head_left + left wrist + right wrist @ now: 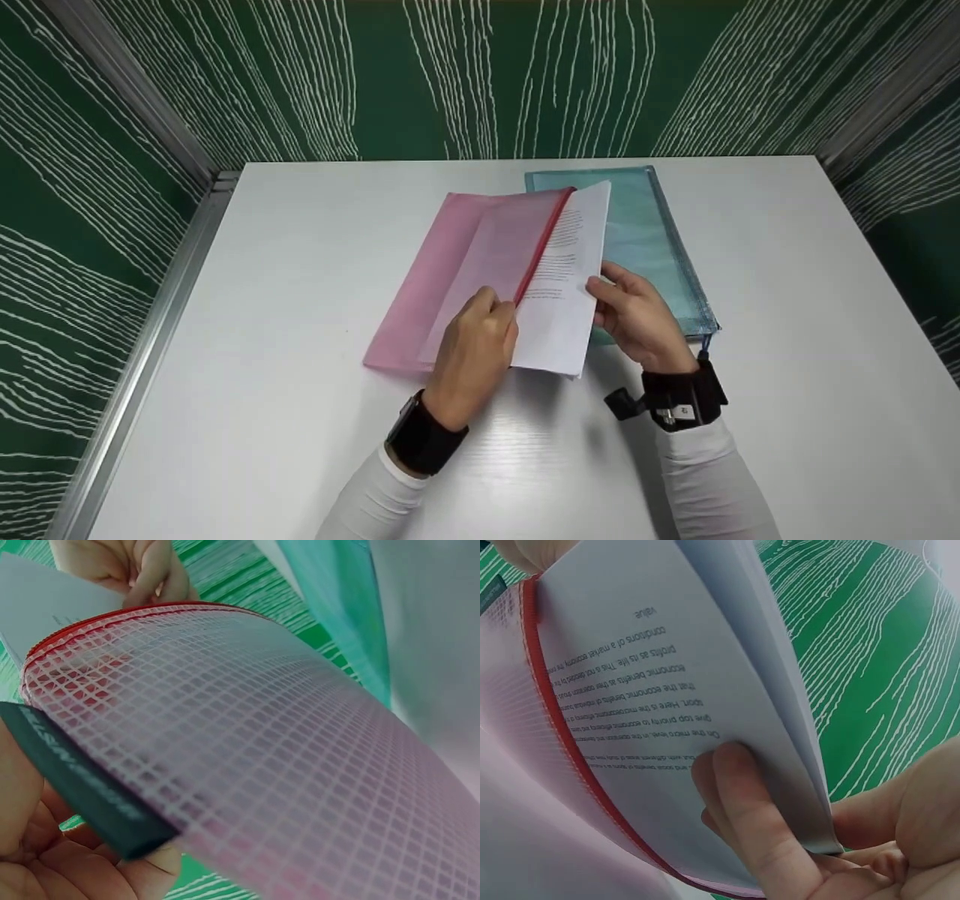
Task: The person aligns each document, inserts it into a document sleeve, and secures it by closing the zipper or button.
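Observation:
A pink mesh zipper pouch (442, 262) with a red zipper (546, 244) is held tilted above the table. My left hand (476, 349) grips its near edge by the zipper end; a dark fabric tag (97, 787) shows there in the left wrist view. Printed paper sheets (559, 330) stick out of the pouch's open side, partly inside it. My right hand (637, 319) pinches their outer edge, with fingers (754, 817) flat against the printed side in the right wrist view. Beneath and behind the sheets lies a teal zipper pouch (637, 217).
The white table (285, 300) is bounded at the back by a green wall (502, 82) with white lines. Metal frame rails (150, 330) run along its sides. Black straps with cameras (682, 397) sit on both wrists.

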